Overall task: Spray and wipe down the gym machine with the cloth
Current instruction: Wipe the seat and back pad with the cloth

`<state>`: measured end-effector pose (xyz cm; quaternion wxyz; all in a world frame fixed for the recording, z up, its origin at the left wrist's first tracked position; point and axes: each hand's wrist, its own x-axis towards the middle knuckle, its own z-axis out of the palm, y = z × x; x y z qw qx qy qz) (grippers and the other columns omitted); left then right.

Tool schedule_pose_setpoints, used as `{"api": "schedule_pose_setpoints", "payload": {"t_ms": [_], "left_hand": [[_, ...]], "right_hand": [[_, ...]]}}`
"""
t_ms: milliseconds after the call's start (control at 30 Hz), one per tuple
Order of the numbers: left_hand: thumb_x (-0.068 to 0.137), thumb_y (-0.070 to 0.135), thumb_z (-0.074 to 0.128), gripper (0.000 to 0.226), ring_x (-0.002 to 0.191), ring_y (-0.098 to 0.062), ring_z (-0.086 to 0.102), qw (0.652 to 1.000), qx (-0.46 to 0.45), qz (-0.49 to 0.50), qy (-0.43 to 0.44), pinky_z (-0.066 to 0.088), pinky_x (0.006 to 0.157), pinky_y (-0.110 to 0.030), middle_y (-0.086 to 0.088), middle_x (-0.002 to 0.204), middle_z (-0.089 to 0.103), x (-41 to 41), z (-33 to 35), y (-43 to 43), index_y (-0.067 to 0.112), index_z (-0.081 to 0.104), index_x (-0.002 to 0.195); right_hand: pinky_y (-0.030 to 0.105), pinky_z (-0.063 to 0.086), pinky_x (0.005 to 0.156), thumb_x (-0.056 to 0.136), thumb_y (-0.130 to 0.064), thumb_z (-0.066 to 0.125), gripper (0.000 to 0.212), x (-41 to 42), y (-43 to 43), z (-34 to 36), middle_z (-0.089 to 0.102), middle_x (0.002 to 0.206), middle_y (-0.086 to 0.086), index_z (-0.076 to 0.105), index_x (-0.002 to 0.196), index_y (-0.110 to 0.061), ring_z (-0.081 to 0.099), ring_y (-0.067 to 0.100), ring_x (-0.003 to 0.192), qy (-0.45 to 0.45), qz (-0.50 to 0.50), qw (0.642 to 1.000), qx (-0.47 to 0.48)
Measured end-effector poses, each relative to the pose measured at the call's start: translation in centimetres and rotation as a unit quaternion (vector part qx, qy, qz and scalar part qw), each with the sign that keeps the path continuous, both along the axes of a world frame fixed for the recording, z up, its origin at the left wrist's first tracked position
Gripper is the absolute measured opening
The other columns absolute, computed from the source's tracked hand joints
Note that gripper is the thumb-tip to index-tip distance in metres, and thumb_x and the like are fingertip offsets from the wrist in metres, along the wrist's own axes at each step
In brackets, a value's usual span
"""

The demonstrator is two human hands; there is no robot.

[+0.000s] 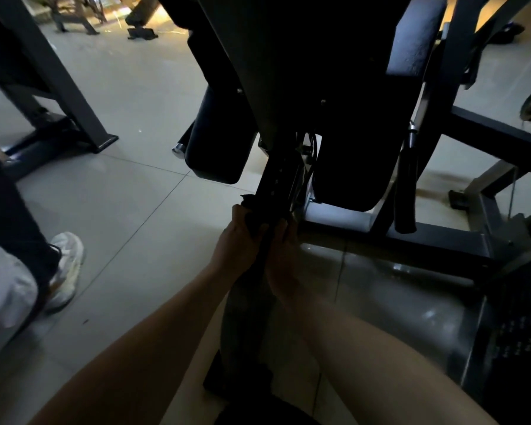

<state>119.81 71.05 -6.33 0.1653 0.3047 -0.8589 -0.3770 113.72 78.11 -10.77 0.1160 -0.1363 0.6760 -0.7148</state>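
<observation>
At the far left another person's pale shoe (pixel 66 265) stands on the tiled floor (pixel 141 194), with the slanted leg of a second frame (pixel 59 87) behind it, well apart from the work.

Toward the middle, the left hand (pixel 239 243) has its fingers curled round a dark cloth (pixel 253 223) and presses it against the left side of the post (pixel 278 179), low down where the post meets the base. The cloth is soft and light. It bunches in the grip and a loose corner sticks up above the knuckles, so it is best held as a wad in the palm with a flat face turned to the metal.

The post belongs to the gym machine (pixel 304 72), which is heavy, stiff and fixed, so it should take firm rubbing without shifting. Its painted steel looks smooth, and if wet with spray it would likely be slippery. It has a row of small holes and a cable close beside it that could snag the cloth.

Just right of the post, the right hand (pixel 281 256) curls its fingers round the other side. The light is too dim to tell whether cloth lies under them.

Further right hang the dark seat pad (pixel 350 167) and then the weight stack (pixel 518 332). No spray bottle is in view.
</observation>
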Motion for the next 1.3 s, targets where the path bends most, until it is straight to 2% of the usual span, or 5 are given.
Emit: {"api": "schedule_pose_setpoints", "payload": {"t_ms": [467, 767, 1033, 1200, 1300], "left_hand": [[0.101, 0.032, 0.057, 0.038, 0.099, -0.027, 0.066, 0.992, -0.069, -0.102, 0.019, 0.045, 0.071, -0.033, -0.006, 0.112, 0.064, -2.4, -0.1, -2.9, 0.012, 0.038, 0.126], [0.103, 0.031, 0.054, 0.046, 0.108, -0.037, 0.064, 0.991, 0.023, -0.129, 0.039, 0.044, 0.077, -0.036, -0.019, 0.123, 0.065, -2.6, 0.9, -3.7, 0.007, 0.032, 0.136], [0.104, 0.031, 0.053, 0.044, 0.092, -0.030, 0.064, 0.975, 0.003, -0.219, 0.037, 0.050, 0.069, -0.036, -0.016, 0.112, 0.066, 3.4, -1.9, -3.5, 0.009, 0.035, 0.138], [0.105, 0.035, 0.048, 0.028, 0.073, -0.019, 0.059, 0.972, 0.067, -0.223, 0.023, 0.038, 0.049, -0.010, -0.003, 0.091, 0.057, 8.7, -3.8, -2.0, 0.016, 0.046, 0.126], [0.096, 0.007, 0.059, 0.048, 0.091, -0.025, 0.062, 0.957, 0.038, -0.288, 0.017, 0.036, 0.061, -0.010, -0.002, 0.102, 0.053, 11.1, -5.7, -1.5, 0.011, 0.037, 0.139]], "right_hand": [[0.001, 0.042, 0.068, 0.109, -0.014, 0.033, 0.020, 0.4, 0.2, 0.4, 0.060, 0.094, -0.002, 0.052, 0.115, -0.012, 0.060, -0.012, 0.077, -0.008, 0.021, 1.000, 0.021], [0.028, 0.047, 0.097, 0.108, -0.029, 0.040, 0.037, 1.8, -0.4, 2.0, 0.058, 0.123, -0.001, 0.049, 0.140, -0.012, 0.057, 0.015, 0.114, -0.040, -0.010, 0.979, 0.199], [0.006, 0.038, 0.058, 0.110, -0.023, 0.036, 0.030, 7.6, 0.7, 2.1, 0.058, 0.113, 0.009, 0.055, 0.124, -0.004, 0.056, 0.016, 0.097, -0.134, -0.049, 0.975, 0.171], [0.040, 0.049, 0.097, 0.108, -0.041, 0.028, 0.043, 11.2, 1.3, 2.1, 0.063, 0.127, 0.010, 0.058, 0.133, -0.021, 0.060, 0.027, 0.113, -0.112, -0.054, 0.963, 0.238], [0.038, 0.042, 0.106, 0.108, -0.039, 0.032, 0.042, 12.9, 1.7, 3.1, 0.055, 0.141, 0.009, 0.051, 0.143, -0.027, 0.054, 0.030, 0.126, -0.111, -0.048, 0.959, 0.256]]}}
